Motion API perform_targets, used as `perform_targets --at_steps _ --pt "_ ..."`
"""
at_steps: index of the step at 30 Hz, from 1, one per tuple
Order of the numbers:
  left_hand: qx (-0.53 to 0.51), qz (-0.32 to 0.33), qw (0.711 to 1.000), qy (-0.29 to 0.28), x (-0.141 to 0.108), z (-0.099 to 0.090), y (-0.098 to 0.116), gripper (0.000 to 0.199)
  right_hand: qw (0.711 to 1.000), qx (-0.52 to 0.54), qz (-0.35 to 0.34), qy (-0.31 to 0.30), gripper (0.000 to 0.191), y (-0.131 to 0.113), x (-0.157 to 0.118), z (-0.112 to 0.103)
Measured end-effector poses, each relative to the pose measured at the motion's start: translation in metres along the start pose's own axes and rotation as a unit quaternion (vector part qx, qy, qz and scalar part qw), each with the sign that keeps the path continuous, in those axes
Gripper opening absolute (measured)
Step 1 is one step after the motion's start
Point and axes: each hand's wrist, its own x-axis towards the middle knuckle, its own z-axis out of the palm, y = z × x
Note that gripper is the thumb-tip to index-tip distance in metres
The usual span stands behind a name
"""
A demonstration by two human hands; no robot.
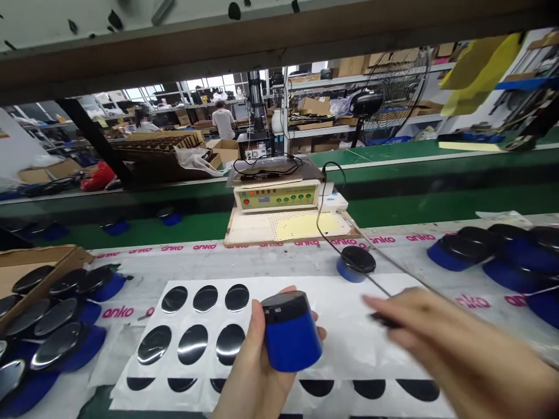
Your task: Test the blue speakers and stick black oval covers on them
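My left hand [262, 361] is wrapped round a blue round-bodied device [293, 343] with a black top, tilted and marked with small white letters on its rim. To its right, my right hand [419, 326] is smeared by motion. Its fingers are closed round a small dark thing [383, 319], too blurred to name. A thin black cable [327, 235] runs from the control box towards that hand. Sheets of round black glossy stickers [192, 343] lie under my hands. Beyond them stands another blue device with a black top [356, 263].
Several blue devices [65, 343] crowd the left beside a cardboard box [43, 256]; more [519, 250] stand at the right. A control box [277, 196] with lit buttons sits on a board ahead. Behind it runs a green conveyor [406, 201]. A shelf beam [218, 55] crosses overhead.
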Motion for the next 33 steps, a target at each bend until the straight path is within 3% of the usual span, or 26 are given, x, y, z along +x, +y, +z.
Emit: perform_targets --at_steps 1,3,5,11,15,18,24,29,33 --pt "0.008 0.005 1.0 -0.002 -0.002 0.0 0.0 0.048 0.998 0.029 -0.039 -0.044 0.025 -0.019 0.005 0.013" --pt "0.019 0.009 1.0 -0.003 -0.007 0.0 0.002 0.045 0.991 0.067 -0.092 -0.068 0.022 -0.043 0.014 0.032" --pt "0.019 -0.002 1.0 0.0 -0.01 0.002 0.005 0.043 0.991 0.087 -0.085 -0.061 0.017 -0.051 0.021 0.041" --pt "0.007 -0.029 0.999 0.024 -0.009 0.007 0.019 0.042 0.989 0.12 -0.026 -0.081 0.012 -0.039 0.024 0.043" --pt "-0.01 -0.042 0.999 -0.024 -0.008 -0.002 0.019 0.053 0.99 0.116 -0.038 -0.07 0.013 -0.04 0.02 0.046" --pt "-0.003 -0.049 0.997 -0.052 -0.01 -0.008 0.015 0.048 0.989 0.12 -0.034 -0.08 0.013 -0.044 0.018 0.046" --pt "0.008 -0.073 0.996 0.054 -0.012 0.002 0.014 0.042 0.989 0.123 -0.045 -0.071 0.014 -0.044 0.016 0.044" --pt "0.024 -0.067 0.996 0.057 -0.012 0.011 0.013 0.046 0.989 0.138 0.034 -0.027 0.008 -0.05 0.013 0.049" --pt "0.035 -0.086 0.995 0.046 -0.012 0.009 0.007 0.048 0.992 0.125 0.032 -0.001 0.013 -0.059 0.011 0.058"
